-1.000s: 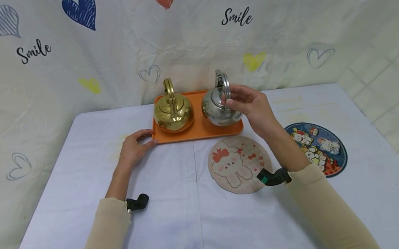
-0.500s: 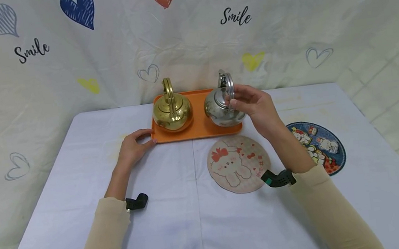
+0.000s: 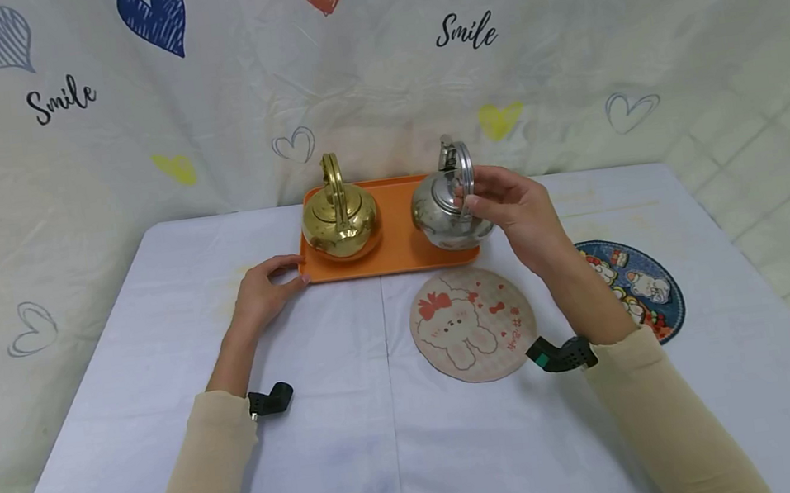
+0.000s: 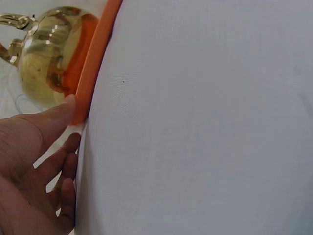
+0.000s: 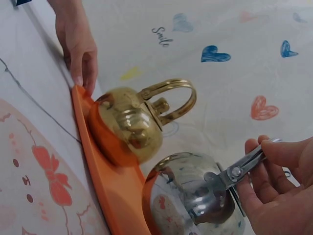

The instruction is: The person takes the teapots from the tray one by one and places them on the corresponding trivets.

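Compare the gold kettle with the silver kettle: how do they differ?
The gold kettle is brassy yellow; the silver kettle is grey. The right hand grips the silver kettle by its handle; no hand holds the gold kettle. The gold kettle sits on the orange tray, left side; the silver kettle is at its right end. Both are rounded and shiny.

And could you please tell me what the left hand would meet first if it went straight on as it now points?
The left hand would first meet the orange rectangular tray, whose left end its fingers touch; past that, probably the round golden metal kettle, though depth is hard to judge.
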The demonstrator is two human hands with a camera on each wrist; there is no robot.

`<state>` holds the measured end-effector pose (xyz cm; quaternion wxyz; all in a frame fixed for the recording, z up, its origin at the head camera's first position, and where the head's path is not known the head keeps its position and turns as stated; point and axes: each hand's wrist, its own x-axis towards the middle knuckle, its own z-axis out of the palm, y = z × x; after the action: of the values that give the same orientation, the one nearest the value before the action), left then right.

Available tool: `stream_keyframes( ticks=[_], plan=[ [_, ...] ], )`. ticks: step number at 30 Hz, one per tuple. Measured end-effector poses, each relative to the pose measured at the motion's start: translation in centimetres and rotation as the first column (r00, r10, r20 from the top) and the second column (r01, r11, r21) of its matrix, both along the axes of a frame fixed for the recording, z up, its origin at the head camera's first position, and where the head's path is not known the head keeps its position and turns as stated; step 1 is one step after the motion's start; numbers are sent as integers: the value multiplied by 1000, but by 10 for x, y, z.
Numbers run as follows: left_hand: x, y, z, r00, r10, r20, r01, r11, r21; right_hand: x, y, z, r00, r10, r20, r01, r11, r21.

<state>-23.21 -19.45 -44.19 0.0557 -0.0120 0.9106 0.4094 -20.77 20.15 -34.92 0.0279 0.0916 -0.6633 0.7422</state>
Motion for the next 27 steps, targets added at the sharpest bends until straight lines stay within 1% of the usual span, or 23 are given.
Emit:
stream_keyframes(
  ticks=[10,16,22,27],
  plan=[
    [0,1,1,1000,6,6,-6,1000,1,6,7,0,1000,-9,-1,9,1000,17],
    [0,1,2,1000,-6,1,6,1000,5,8,11,2,1000,-11,-7,11,1000,16],
    [1,1,2,1000,-12,-3,12,1000,17,11,13,3,999,-18,-30,18,1000,16],
    [0,1,1,1000,-18,-8,18,1000,10,14,16,3,999,-5,-54,5,1000,4]
  ],
)
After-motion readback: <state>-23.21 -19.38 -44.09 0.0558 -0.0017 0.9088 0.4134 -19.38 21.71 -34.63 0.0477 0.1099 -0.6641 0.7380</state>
